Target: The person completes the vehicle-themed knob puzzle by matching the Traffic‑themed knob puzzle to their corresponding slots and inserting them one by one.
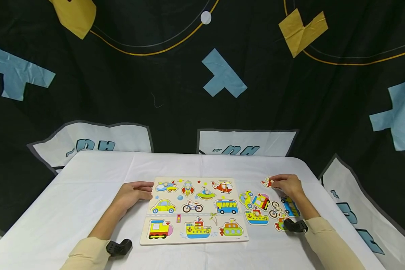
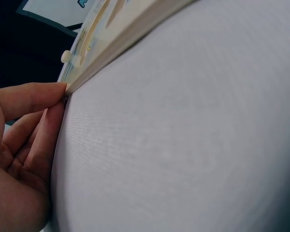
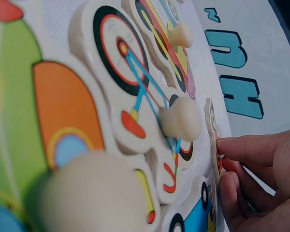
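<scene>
A wooden peg puzzle board [image 1: 194, 221] printed with vehicles lies on the table. My left hand [image 1: 132, 195] pinches its left edge near the far corner; the left wrist view shows the thumb against the board's edge [image 2: 130, 41] and a pale knob [image 2: 66, 56] close by. To the right of the board, my right hand [image 1: 288, 186] holds a red helicopter puzzle piece [image 1: 266, 182] between thumb and fingers. In the right wrist view that piece [image 3: 212, 130] is seen nearly edge-on, partly hidden by the fingers.
Loose knobbed pieces lie in a cluster right of the board: a car [image 1: 246, 199], a train [image 1: 261, 201], a ship [image 1: 256, 217], a bicycle [image 1: 275, 210], a bus [image 1: 290, 206] and a submarine [image 1: 279, 224]. White cloth covers the table [image 1: 98, 180]; a dark curtain [image 1: 168, 108] hangs behind.
</scene>
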Available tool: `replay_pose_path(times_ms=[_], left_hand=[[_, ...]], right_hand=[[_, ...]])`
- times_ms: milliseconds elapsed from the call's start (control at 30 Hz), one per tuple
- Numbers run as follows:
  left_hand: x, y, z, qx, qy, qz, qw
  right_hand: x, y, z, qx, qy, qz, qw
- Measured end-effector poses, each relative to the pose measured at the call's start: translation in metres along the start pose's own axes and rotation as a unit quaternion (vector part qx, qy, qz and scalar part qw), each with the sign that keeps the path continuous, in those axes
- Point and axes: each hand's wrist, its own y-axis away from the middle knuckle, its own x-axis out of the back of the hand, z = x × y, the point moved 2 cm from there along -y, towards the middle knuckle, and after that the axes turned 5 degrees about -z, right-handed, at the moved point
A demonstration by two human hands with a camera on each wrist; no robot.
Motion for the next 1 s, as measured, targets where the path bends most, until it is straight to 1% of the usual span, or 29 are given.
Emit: replay_pose_path(times_ms=[167,367,533,700,833,1000], left_hand=[[0.0,0.001,0.0,0.0,-0.001,0.001,1.0],[-0.001,0.001,0.0,-0.003,-0.003,0.0,1.0],[0.0,0.001,0.0,-0.001,-0.002,-0.003,1.0],[0.001,0.0,0.001,-0.002,-0.003,-0.005,1.0],[0.001,-0.001,0.001,-0.006,-0.005,-0.006,1.0],[0.001,-0.002,0.0,-0.004,-0.005,-0.005,1.0]], right_hand=[[0.001,0.0,-0.001,-0.002,-0.003,-0.001,1.0],[0.001,0.002,-0.004,0.001,0.001,0.012,0.9999],[-0.001,0.006,-0.009,0.021,0.01,0.012,0.9996],[-0.006,0.009,-0.022,0.042,0.014,0.008,0.999],[-0.014,0.01,-0.035,0.045,0.021,0.002,0.9988],[-0.025,0.012,-0.052,0.058,0.029,-0.002,0.9979]])
